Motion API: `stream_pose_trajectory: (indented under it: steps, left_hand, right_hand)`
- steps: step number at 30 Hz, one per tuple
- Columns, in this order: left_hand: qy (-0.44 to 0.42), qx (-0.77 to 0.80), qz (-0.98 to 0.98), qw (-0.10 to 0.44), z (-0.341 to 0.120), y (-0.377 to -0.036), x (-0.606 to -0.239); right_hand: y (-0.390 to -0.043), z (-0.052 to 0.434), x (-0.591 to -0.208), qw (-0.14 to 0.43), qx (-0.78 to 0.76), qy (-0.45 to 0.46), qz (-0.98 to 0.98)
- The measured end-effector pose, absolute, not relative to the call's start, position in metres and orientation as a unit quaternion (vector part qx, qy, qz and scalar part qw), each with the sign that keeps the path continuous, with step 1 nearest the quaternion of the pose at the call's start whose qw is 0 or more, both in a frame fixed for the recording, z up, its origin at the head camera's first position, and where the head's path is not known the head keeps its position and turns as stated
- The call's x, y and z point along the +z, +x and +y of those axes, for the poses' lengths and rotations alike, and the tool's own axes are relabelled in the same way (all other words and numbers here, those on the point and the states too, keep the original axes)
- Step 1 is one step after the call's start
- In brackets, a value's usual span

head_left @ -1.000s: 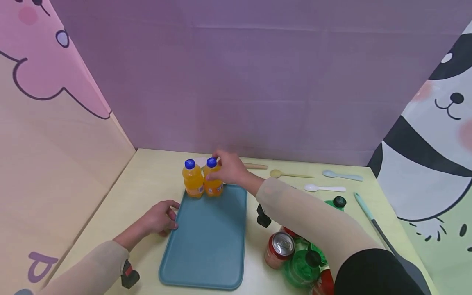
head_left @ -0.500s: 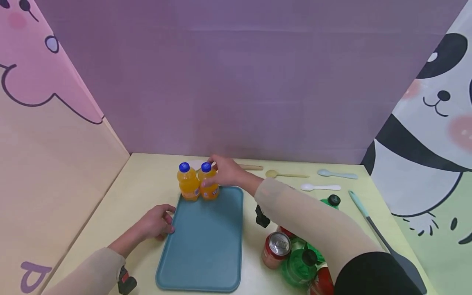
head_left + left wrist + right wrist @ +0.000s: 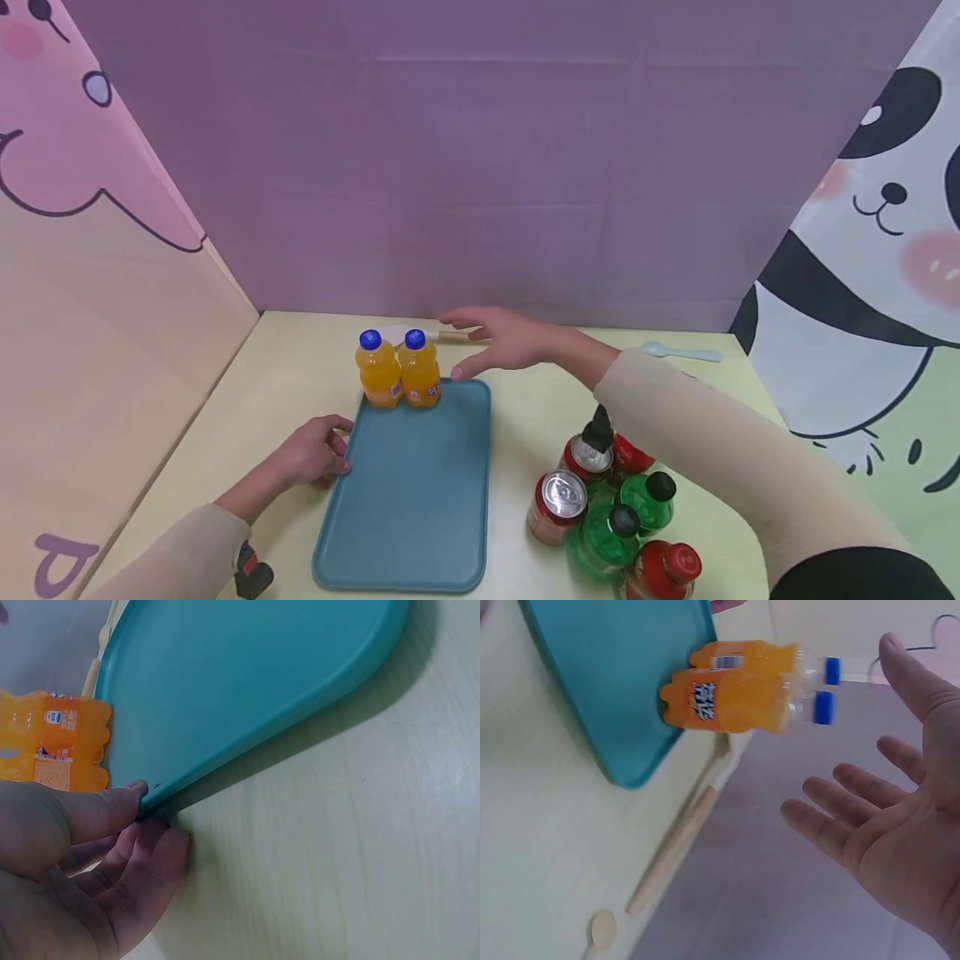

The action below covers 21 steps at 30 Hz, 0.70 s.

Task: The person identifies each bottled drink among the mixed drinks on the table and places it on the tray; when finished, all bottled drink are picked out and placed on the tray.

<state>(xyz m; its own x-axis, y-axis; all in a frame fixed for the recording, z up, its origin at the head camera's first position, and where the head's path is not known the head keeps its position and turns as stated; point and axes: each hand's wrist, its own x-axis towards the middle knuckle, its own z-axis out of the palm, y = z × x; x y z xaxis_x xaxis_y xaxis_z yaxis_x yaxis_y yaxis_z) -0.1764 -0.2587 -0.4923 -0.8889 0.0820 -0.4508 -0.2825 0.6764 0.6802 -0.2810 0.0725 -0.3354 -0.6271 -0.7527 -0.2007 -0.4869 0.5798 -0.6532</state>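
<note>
Two small orange soda bottles with blue caps stand side by side at the tray's far left corner: the left bottle (image 3: pixel 378 375) and the right bottle (image 3: pixel 420 377). Under them is a blue-green rectangular tray (image 3: pixel 412 500). My left hand (image 3: pixel 313 450) pinches the tray's left rim; in the left wrist view the thumb (image 3: pixel 105 814) lies on the edge and the fingers curl beneath it. Just right of the bottles, my right hand (image 3: pixel 513 337) is spread with nothing in it. The right wrist view shows a gap between its fingers (image 3: pixel 825 829) and the bottles.
Right of the tray cluster a red can (image 3: pixel 558 507), another can (image 3: pixel 588 458), green bottles with black caps (image 3: pixel 606 542) and a red-capped bottle (image 3: pixel 663 571). A wooden-handled utensil (image 3: pixel 675 847) lies behind the tray. A pale blue spoon (image 3: pixel 682 352) lies at the far right.
My right hand has let go of the right orange bottle and moved away to the right, its fingers spreading. The bottles and the left hand's hold on the tray stay the same.
</note>
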Motion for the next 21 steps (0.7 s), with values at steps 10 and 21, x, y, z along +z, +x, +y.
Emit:
stream_pose_trajectory:
  steps: [10,21]
  left_hand:
    - [-0.047,0.4,0.888,0.222,-0.26,-0.175,-0.491]
    - [-0.054,0.397,0.889,0.222,-0.258,-0.175,-0.494]
  right_hand:
    - [-0.236,0.156,-0.296,0.203,-0.328,-0.353,0.852]
    - [-0.206,0.253,-0.308,0.141,-0.359,-0.312,0.868]
